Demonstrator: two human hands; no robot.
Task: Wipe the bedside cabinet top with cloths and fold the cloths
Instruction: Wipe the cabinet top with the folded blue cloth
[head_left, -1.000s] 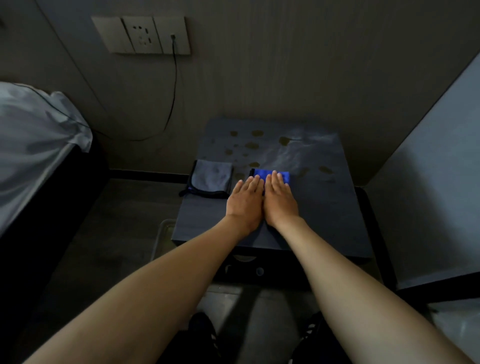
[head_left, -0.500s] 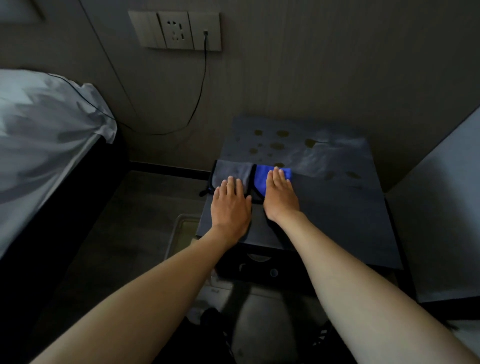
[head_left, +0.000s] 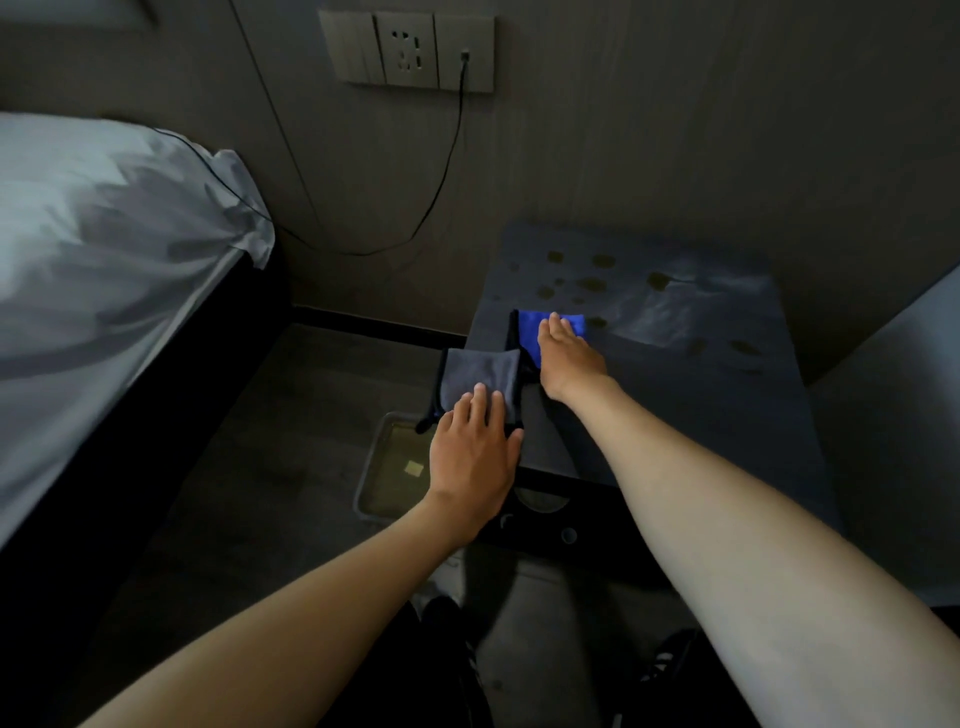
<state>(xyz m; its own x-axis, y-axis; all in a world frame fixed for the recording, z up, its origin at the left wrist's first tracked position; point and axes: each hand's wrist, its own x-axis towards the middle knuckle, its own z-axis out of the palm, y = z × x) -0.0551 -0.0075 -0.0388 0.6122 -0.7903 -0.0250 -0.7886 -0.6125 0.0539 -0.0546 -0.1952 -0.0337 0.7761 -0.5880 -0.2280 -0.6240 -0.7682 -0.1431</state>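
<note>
Dim room. At left, a bed (head_left: 93, 291) under a rumpled white sheet, dark frame below. On the far wall, a socket panel (head_left: 408, 49) with one black cable (head_left: 441, 171) plugged in at its right end, drooping down and left toward the bed. At right of centre, the bedside cabinet top (head_left: 691, 405), dark grey, dotted with dark spots (head_left: 592, 283) across its far half and smeared with a pale streaky patch (head_left: 675, 306) toward the far right. On the floor just left of the cabinet, a shallow rectangular tray (head_left: 392, 473) with a small yellowish square inside.

Two bare forearms reaching in from the near edge. Left hand (head_left: 475, 452) laid flat, palm down, fingers extended and slightly spread, resting on the near part of the grey cloth (head_left: 480, 369); nothing gripped. Grey cloth folded, dark-edged, lying at the near-left corner of the cabinet top, its left edge overhanging slightly. Right hand (head_left: 569, 356) likewise flat and open, palm down, fingers together, pressed on the blue cloth (head_left: 530, 330); nothing clasped. Blue cloth folded, just beyond and right of the grey one, the two touching or nearly so at a dark edge between them; most of it hidden beneath the hand.
</note>
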